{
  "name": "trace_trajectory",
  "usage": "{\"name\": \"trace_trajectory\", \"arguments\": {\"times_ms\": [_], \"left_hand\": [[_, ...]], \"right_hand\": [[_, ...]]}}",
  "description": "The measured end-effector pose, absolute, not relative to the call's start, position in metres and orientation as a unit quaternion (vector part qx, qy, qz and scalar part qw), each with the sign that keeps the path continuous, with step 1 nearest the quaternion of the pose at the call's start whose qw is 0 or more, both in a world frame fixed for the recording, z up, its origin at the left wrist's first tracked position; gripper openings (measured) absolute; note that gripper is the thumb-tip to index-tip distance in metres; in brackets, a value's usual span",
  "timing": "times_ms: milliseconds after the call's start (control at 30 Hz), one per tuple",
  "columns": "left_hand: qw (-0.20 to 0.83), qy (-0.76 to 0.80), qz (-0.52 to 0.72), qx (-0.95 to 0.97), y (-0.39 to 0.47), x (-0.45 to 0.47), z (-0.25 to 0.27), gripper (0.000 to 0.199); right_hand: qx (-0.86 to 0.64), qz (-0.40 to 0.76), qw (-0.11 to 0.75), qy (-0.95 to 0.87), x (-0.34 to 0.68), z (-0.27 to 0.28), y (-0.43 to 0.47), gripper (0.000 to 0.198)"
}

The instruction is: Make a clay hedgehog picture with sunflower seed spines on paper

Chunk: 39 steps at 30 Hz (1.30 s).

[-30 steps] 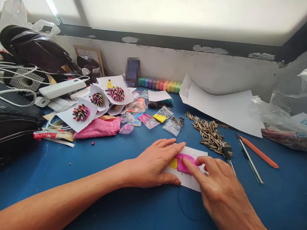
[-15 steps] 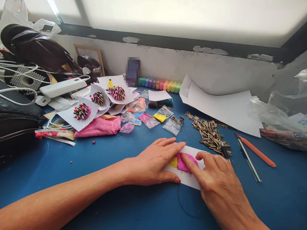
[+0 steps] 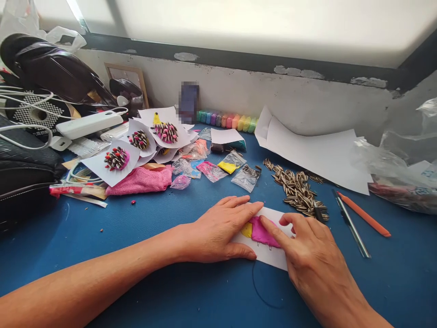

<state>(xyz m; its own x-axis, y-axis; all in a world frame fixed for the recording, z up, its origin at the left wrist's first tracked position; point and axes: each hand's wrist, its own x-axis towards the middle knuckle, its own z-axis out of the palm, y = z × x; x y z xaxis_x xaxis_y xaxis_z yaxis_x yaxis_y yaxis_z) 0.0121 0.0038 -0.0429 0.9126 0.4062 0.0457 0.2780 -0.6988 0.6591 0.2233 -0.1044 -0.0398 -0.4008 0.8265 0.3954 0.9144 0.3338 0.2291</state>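
A small white paper (image 3: pixel 273 258) lies on the blue table, with a flattened patch of pink clay (image 3: pixel 261 234) and a smaller piece of yellow clay (image 3: pixel 246 230) on it. Small drawn legs show below the pink. My left hand (image 3: pixel 221 230) rests flat over the paper's left side, fingers stretched out and thumb at the lower edge. With its index finger extended, my right hand (image 3: pixel 307 248) presses on the pink clay; its other fingers bend loosely, holding nothing. Part of the clay is hidden under that finger.
Sunflower seeds (image 3: pixel 297 189) are heaped behind my right hand. A pen (image 3: pixel 355 232) and an orange marker (image 3: pixel 365 214) lie to the right. Further back are clay packets (image 3: pixel 232 162), large white sheets (image 3: pixel 314 150) and seed-covered clay hedgehogs (image 3: pixel 118 159) on paper.
My right index fingertip has shifted slightly right across the pink clay. My left hand stays in place on the paper.
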Motion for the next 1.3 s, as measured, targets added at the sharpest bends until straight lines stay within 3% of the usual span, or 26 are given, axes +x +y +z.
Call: {"name": "trace_trajectory", "arguments": {"times_ms": [767, 1300], "left_hand": [[0.334, 0.187, 0.08, 0.92, 0.004, 0.013, -0.044, 0.092], [0.337, 0.191, 0.084, 0.918, 0.005, 0.013, -0.043, 0.092]], "right_hand": [[-0.564, -0.202, 0.109, -0.793, 0.235, -0.043, -0.109, 0.046], [-0.529, -0.182, 0.095, -0.824, 0.236, -0.044, -0.114, 0.059]]}}
